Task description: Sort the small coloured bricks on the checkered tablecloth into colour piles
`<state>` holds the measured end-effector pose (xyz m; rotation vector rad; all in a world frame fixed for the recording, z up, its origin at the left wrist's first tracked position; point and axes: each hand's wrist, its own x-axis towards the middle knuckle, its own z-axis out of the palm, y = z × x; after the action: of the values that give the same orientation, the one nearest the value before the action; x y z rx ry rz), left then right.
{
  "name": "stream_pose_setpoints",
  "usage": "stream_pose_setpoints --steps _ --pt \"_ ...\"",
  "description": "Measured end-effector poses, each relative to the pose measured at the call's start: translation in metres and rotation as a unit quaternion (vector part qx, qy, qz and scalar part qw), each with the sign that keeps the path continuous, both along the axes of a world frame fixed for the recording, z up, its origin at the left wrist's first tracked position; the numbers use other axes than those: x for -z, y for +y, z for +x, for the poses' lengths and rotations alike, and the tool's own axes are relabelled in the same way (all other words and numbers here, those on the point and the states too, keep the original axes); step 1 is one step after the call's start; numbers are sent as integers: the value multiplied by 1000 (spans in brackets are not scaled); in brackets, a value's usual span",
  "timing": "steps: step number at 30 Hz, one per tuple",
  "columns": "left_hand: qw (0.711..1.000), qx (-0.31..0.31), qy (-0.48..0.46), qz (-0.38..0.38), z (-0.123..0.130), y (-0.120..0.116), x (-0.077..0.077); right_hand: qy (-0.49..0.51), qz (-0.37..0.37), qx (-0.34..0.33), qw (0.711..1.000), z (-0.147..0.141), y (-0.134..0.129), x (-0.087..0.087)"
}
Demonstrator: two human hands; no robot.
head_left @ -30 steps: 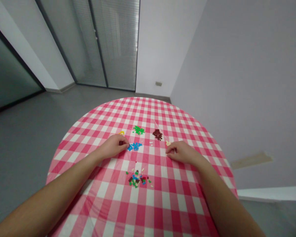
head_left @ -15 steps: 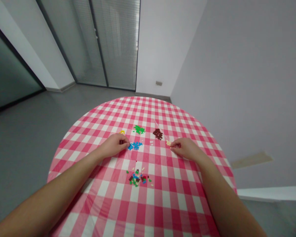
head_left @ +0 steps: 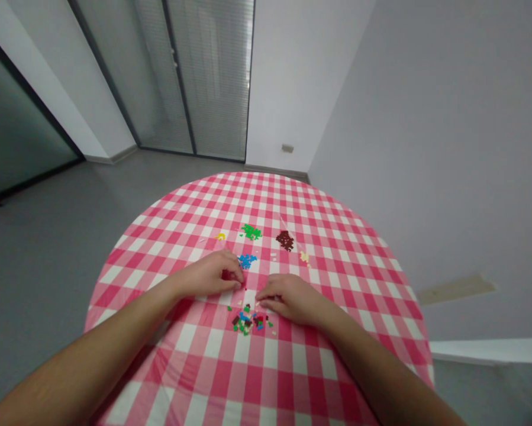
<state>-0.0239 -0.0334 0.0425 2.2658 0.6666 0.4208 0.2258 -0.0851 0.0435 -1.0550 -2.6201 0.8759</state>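
Note:
My left hand (head_left: 216,273) is over the cloth just in front of the small blue pieces (head_left: 248,261). Its fingers are loosely curved, thumb a little apart, and nothing shows between them. A tiny red piece (head_left: 245,289) lies by its fingertips. My right hand (head_left: 290,297) is at the far right side of a mixed heap of small coloured pieces (head_left: 247,322). Thumb and index finger are slightly apart beside a tiny cream piece (head_left: 257,303). The heap holds green, blue, brown, red and cream bits, which look like small toy bricks.
Farther back on the red-and-white checked tablecloth (head_left: 186,367) lie green pieces (head_left: 251,232), dark brown pieces (head_left: 285,240), cream pieces (head_left: 304,257) and a few yellow pieces (head_left: 221,236). Some white bits (head_left: 273,255) lie between them. A wall stands to the right of the round table.
My right hand has left the cream pieces and moved left and nearer to the mixed heap. My left hand has shifted from the blue pieces slightly right and towards me, its fingers loosening.

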Motion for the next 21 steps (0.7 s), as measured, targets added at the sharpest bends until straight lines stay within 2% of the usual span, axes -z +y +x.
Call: stream_pose_setpoints --steps 4,8,15,21 --pt "998 55 2 -1 5 -8 -3 -6 -2 -11 1000 -2 0 5" --pt "997 72 9 12 10 -14 -3 -9 1 3 1000 0 0 5" --pt "994 96 38 28 13 -15 -2 -117 94 83 985 12 5 -6" --pt "995 99 27 14 13 -15 -3 -100 103 167 976 27 13 -7"
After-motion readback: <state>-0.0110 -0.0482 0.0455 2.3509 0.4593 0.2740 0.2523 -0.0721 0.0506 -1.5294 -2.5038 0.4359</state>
